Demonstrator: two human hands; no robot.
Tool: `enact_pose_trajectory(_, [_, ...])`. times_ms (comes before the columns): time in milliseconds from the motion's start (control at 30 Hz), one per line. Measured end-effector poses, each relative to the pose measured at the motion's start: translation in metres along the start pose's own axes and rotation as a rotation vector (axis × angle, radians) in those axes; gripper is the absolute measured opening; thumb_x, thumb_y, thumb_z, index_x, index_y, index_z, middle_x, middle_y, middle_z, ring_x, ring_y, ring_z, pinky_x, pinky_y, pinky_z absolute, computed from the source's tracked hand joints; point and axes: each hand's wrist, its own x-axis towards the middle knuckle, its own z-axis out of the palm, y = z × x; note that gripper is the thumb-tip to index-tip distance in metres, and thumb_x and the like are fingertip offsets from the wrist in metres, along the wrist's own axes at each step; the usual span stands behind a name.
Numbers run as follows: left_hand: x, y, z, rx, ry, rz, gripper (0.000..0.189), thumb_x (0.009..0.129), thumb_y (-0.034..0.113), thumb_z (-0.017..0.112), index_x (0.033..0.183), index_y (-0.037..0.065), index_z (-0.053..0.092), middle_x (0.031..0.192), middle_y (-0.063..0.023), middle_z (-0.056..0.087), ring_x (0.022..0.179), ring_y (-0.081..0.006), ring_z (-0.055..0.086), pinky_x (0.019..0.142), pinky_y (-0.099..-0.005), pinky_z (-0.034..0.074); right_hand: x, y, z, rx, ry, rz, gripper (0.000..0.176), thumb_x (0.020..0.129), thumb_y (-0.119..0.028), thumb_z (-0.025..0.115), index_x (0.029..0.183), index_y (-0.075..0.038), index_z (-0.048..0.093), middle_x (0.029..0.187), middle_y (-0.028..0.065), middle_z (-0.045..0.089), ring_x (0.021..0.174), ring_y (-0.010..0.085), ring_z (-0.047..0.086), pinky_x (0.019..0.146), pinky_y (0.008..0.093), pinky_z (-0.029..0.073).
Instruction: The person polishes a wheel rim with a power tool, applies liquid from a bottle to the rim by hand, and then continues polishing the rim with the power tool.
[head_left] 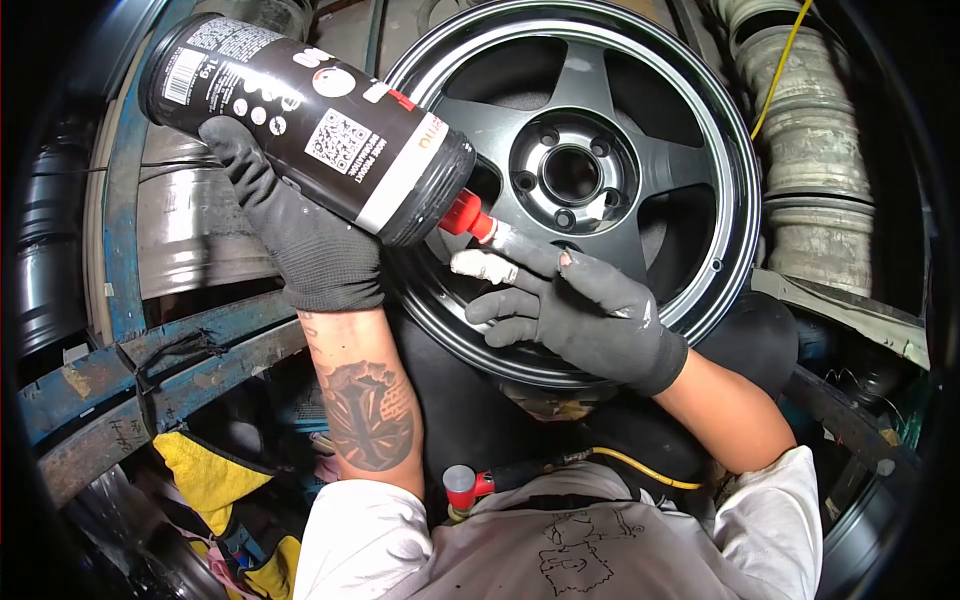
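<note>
My left hand (300, 225), in a dark grey glove, is wrapped round a large black squeeze bottle (320, 120) with a red nozzle (465, 215). The bottle is tilted, nozzle pointing down to the right. My gloved right hand (590, 310) is held out just under the nozzle, its fingers apart and partly bent. A dab of white paste (484, 266) sits on one fingertip, and whitish smears mark the glove. Behind both hands a dark five-spoke wheel rim (665, 165) with a shiny lip faces me; its lower left part is hidden by the hands.
Stacked bare metal rims (820, 170) stand at the right, under a yellow hose (785, 65). A worn blue metal frame (215, 350) crosses the left side. Below it hangs a yellow cloth (205, 480). A red-and-black air tool (462, 490) lies against my body.
</note>
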Motion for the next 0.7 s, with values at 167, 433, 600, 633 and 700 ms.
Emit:
enact_pose_trajectory(167, [0.005, -0.004, 0.0, 0.247, 0.351, 0.212, 0.082, 0.097, 0.069, 0.061, 0.145, 0.003, 0.056, 0.138, -0.0193, 0.066, 0.124, -0.0374, 0.065, 0.111, -0.0578, 0.051, 0.001, -0.001, 0.004, -0.11, 0.058, 0.0, 0.058, 0.112, -0.028, 0.046, 0.163, -0.002, 0.038, 0.16, 0.0189, 0.044, 0.129, 0.0294, 0.061, 0.106, 0.0415, 0.051])
enact_pose_trajectory(433, [0.0, 0.004, 0.03, 0.538, 0.536, 0.371, 0.069, 0.101, 0.063, 0.055, 0.144, 0.009, 0.058, 0.138, -0.0144, 0.067, 0.127, -0.0367, 0.064, 0.113, -0.054, 0.052, 0.001, -0.006, -0.016, -1.571, -0.052, -0.023, 0.057, 0.096, -0.011, 0.052, 0.153, -0.004, 0.053, 0.139, 0.0202, 0.064, 0.12, 0.0358, 0.066, 0.107, 0.0417, 0.051])
enact_pose_trajectory(600, [-0.006, 0.032, -0.009, 0.078, 0.017, -0.047, 0.064, 0.104, 0.058, 0.047, 0.145, 0.009, 0.058, 0.141, -0.0172, 0.064, 0.13, -0.038, 0.062, 0.115, -0.057, 0.049, -0.002, 0.016, -0.021, -1.871, -0.025, 0.28, 0.059, 0.093, -0.019, 0.061, 0.152, -0.014, 0.054, 0.129, 0.0256, 0.066, 0.114, 0.0442, 0.067, 0.1, 0.0509, 0.052])
enact_pose_trajectory(633, [-0.003, 0.031, -0.01, 0.107, 0.052, -0.029, 0.065, 0.104, 0.058, 0.047, 0.145, 0.008, 0.057, 0.141, -0.0174, 0.064, 0.13, -0.0379, 0.062, 0.115, -0.057, 0.05, -0.003, 0.022, -0.019, -1.953, -0.044, 0.242, 0.061, 0.093, -0.022, 0.063, 0.152, -0.016, 0.054, 0.124, 0.0264, 0.067, 0.111, 0.0435, 0.068, 0.096, 0.0509, 0.054])
enact_pose_trajectory(700, [-0.002, 0.028, -0.007, 0.077, 0.029, -0.04, 0.067, 0.104, 0.057, 0.049, 0.147, 0.007, 0.055, 0.142, -0.0182, 0.063, 0.129, -0.0374, 0.063, 0.114, -0.0557, 0.051, -0.001, 0.029, -0.022, -2.079, -0.077, 0.125, 0.063, 0.092, -0.026, 0.066, 0.153, -0.019, 0.053, 0.112, 0.0267, 0.068, 0.103, 0.0416, 0.069, 0.087, 0.0504, 0.055])
